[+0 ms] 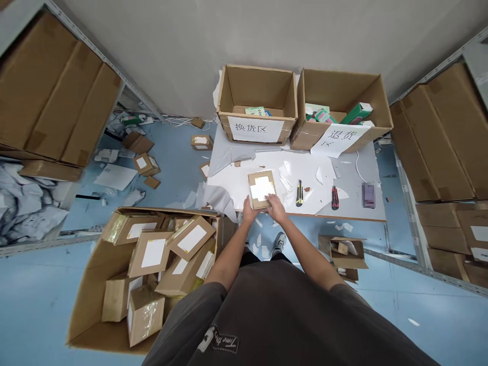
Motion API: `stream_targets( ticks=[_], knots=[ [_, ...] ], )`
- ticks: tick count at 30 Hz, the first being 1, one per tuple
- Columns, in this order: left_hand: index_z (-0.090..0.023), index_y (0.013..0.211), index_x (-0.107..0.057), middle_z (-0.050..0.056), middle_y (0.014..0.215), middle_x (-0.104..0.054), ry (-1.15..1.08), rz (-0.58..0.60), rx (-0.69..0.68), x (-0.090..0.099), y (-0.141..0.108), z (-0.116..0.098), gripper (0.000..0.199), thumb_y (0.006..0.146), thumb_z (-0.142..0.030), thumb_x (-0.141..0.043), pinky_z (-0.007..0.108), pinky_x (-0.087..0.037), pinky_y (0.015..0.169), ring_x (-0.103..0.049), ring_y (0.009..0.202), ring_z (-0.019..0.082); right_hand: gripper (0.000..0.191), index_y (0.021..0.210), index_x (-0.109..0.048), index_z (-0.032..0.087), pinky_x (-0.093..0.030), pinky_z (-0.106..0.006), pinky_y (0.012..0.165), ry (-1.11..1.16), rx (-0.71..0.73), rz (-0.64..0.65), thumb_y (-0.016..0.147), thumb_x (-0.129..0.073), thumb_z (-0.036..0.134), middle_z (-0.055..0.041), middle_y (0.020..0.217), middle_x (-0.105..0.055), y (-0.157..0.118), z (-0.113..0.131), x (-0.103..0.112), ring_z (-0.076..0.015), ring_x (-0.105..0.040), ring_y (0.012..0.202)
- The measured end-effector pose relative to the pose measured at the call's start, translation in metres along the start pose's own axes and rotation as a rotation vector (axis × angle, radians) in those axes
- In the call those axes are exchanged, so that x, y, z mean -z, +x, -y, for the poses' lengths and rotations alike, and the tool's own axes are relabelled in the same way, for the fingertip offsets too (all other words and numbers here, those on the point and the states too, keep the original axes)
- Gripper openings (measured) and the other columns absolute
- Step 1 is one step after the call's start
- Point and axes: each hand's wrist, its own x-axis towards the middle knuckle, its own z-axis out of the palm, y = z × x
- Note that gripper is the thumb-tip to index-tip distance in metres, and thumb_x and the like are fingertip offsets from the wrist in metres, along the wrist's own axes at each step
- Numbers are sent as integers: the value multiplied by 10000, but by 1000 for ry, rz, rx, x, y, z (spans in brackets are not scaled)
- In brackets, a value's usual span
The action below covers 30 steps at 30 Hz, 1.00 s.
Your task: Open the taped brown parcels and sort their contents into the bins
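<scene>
A small flat cardboard parcel [253, 182] with white label patches on top is at the front edge of the white table [244, 195]. My left hand [248, 210] grips its lower left corner, thumb along the side. Around its lower right corner is my right hand [275, 207], fingertips on the label; its underside fingers are hidden. Right of the parcel lie a yellow-and-black utility knife [299, 194] and a red-and-black utility knife [335, 198]. Torn white paper scraps [285, 175] are scattered between the parcel and the knives.
Two open cartons with paper signs, left [256, 129] and right [339, 140], stand at the table's back, holding small boxes. A large carton [89, 284] full of parcels is at my left. Shelves with cartons [438, 137] flank both sides. A purple object [368, 195] lies far right.
</scene>
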Motion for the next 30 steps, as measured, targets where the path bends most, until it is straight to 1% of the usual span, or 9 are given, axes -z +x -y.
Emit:
stream_targets(
  ticks=[3,6,9,15,18,20,22,26,30],
  knots=[
    [-193,1756,-272,252,1753,-338,114,75,-42,5,0,-8,1145,798,-238,-898,506,-422,1275,-383,1627,415,769,1609,-574,189,-404,-601,1317,-18,-110,-49,850,-695,180,-170,1706,-488,-4,-19,0,-361,-415,1619],
    [-253,1756,-307,260,1794,-226,236,164,-23,1,5,-23,1140,791,-219,-912,538,-457,1229,-468,1567,469,804,1647,-517,178,-498,-533,1253,35,-215,24,864,-691,231,-175,1681,-510,0,-25,0,-338,-486,1577],
    [-285,1764,-301,288,1774,-240,323,148,61,-6,12,-35,1179,774,-237,-940,567,-494,1169,-533,1499,512,795,1636,-528,188,-528,-526,1221,79,-233,29,860,-690,251,-168,1659,-534,5,-19,1,-337,-520,1550],
    [-197,1788,-232,254,1694,-405,84,106,-41,-2,28,-26,1264,759,-337,-952,494,-489,1199,-536,1507,453,673,1600,-596,217,-401,-595,1305,-19,-12,-98,929,-645,230,-136,1702,-516,2,7,27,-356,-439,1601],
    [-163,1745,-347,235,1696,-455,-14,149,-37,2,34,-16,1230,718,-389,-987,493,-403,1283,-392,1624,434,717,1644,-565,262,-356,-627,1316,-66,124,4,935,-671,233,-95,1688,-549,1,20,37,-365,-336,1660],
    [-177,1703,-429,219,1693,-492,-22,221,22,3,35,-11,1165,705,-386,-994,511,-385,1299,-404,1627,425,772,1656,-553,283,-338,-656,1312,-76,149,110,903,-715,228,-94,1688,-552,1,26,33,-381,-295,1681],
    [-178,1727,-380,214,1708,-488,-11,254,31,4,33,-10,1173,726,-343,-969,512,-389,1303,-439,1613,406,793,1648,-561,291,-304,-685,1315,-79,142,172,879,-743,228,-106,1728,-499,0,28,26,-393,-284,1687],
    [-213,1783,-239,195,1842,-237,99,176,-155,11,28,-21,1201,786,-285,-903,497,-414,1293,-351,1665,390,751,1613,-593,263,-281,-681,1327,-48,132,147,875,-727,233,-127,1770,-429,-1,19,17,-376,-292,1688],
    [-276,1686,-469,124,1864,-200,253,232,-351,17,34,-38,1005,786,-285,-915,543,-376,1318,-304,1675,422,733,1573,-626,232,-316,-685,1317,-52,61,41,850,-745,245,-152,1756,-436,1,3,29,-397,-293,1682]
  ],
)
